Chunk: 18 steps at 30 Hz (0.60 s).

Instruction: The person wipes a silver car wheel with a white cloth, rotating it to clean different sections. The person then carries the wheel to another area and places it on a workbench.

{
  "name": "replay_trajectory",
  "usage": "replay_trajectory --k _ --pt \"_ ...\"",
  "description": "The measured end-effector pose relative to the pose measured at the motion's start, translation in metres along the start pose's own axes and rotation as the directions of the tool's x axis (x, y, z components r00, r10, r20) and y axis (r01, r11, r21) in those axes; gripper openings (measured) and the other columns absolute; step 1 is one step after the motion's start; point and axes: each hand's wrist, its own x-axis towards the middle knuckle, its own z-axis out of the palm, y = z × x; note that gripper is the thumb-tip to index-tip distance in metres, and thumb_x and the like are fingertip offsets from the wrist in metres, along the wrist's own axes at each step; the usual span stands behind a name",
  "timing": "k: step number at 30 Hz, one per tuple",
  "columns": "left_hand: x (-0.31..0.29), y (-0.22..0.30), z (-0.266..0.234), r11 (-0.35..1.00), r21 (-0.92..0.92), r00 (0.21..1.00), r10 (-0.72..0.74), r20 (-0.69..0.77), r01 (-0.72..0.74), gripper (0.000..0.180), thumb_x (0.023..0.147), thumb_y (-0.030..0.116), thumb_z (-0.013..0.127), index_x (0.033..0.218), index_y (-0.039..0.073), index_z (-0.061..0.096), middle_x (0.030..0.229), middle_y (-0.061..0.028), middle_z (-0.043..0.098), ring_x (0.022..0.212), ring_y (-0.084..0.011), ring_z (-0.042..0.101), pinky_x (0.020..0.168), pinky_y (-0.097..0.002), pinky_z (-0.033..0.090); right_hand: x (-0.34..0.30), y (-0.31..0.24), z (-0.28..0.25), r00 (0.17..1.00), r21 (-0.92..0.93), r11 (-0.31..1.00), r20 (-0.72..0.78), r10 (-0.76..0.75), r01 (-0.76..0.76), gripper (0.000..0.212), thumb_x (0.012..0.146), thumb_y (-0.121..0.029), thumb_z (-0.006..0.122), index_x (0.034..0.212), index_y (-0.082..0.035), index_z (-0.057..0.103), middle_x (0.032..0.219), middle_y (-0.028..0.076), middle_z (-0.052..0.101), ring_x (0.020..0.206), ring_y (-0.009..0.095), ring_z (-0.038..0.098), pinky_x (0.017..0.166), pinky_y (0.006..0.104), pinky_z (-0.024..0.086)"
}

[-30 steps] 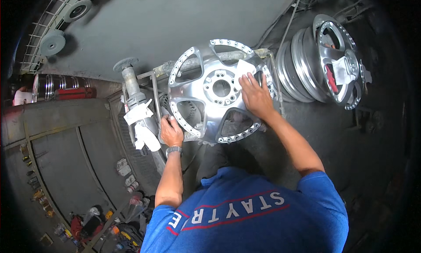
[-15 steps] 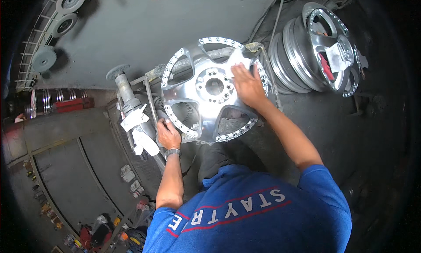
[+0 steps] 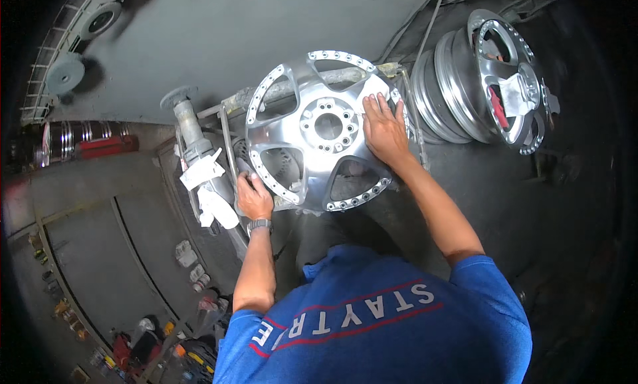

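A polished silver wheel face with broad spokes and bolt holes around its edge rests on a metal frame in front of me. My right hand lies on a right-hand spoke, its fingers holding a white cloth pressed against the metal. Part of the cloth sticks out past the fingertips; the rest is hidden under them. At the wheel's lower left, my left hand is closed round the outer edge, with the thumb on the near side. A watch sits on the left wrist.
Several silver rims and another wheel face stand at the right. Left of the frame is a spindle-like machine with white cloths on it. Grey discs hang at the upper left; bottles and tools crowd the lower left.
My right hand and the white cloth have slid a little to the right across the spoke. My left hand keeps its place on the wheel's edge. The whole view has shifted slightly.
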Motion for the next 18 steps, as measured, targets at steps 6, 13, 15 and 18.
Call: replay_trajectory --k 6,13,15,18 --pt "0.001 -0.005 0.000 1.000 0.022 1.000 0.006 -0.021 -0.005 0.033 0.107 0.033 0.057 0.117 0.002 0.065 0.099 -0.0199 0.072 0.090 -0.0405 0.070 0.078 -0.0506 0.053 0.013 -0.013 -0.004 0.986 0.023 0.986 0.031 -0.165 0.164 0.045 0.103 -0.021 0.059 0.142 0.000 0.062 0.146 0.018 0.066 0.144 0.033 0.055 0.123 0.0696 0.024" --pt "0.002 -0.007 -0.001 1.000 -0.015 1.000 -0.005 -0.013 0.005 0.032 0.106 0.029 0.059 0.118 0.001 0.065 0.101 -0.0208 0.073 0.092 -0.0400 0.071 0.081 -0.0495 0.055 0.032 -0.009 -0.010 0.971 -0.022 0.976 0.107 -0.213 0.216 0.045 0.104 -0.022 0.057 0.144 -0.003 0.061 0.147 0.014 0.066 0.147 0.035 0.051 0.122 0.0737 0.024" --pt "0.002 -0.009 -0.001 1.000 -0.028 1.000 -0.013 -0.009 0.012 0.032 0.106 0.029 0.059 0.118 0.001 0.065 0.102 -0.0211 0.073 0.092 -0.0399 0.071 0.081 -0.0493 0.055 0.034 -0.004 -0.006 0.963 -0.036 0.970 0.140 -0.232 0.239 0.045 0.106 -0.024 0.055 0.147 -0.006 0.060 0.152 0.011 0.063 0.149 0.035 0.049 0.122 0.0739 0.023" --pt "0.000 -0.009 -0.003 0.999 -0.045 1.000 -0.016 -0.016 0.016 0.032 0.106 0.029 0.060 0.120 0.001 0.065 0.104 -0.0205 0.073 0.092 -0.0379 0.072 0.081 -0.0485 0.056 0.009 0.011 -0.025 0.942 -0.035 0.965 0.227 -0.246 0.260 0.046 0.107 -0.024 0.054 0.150 -0.009 0.059 0.154 0.010 0.061 0.150 0.035 0.048 0.122 0.0744 0.023"
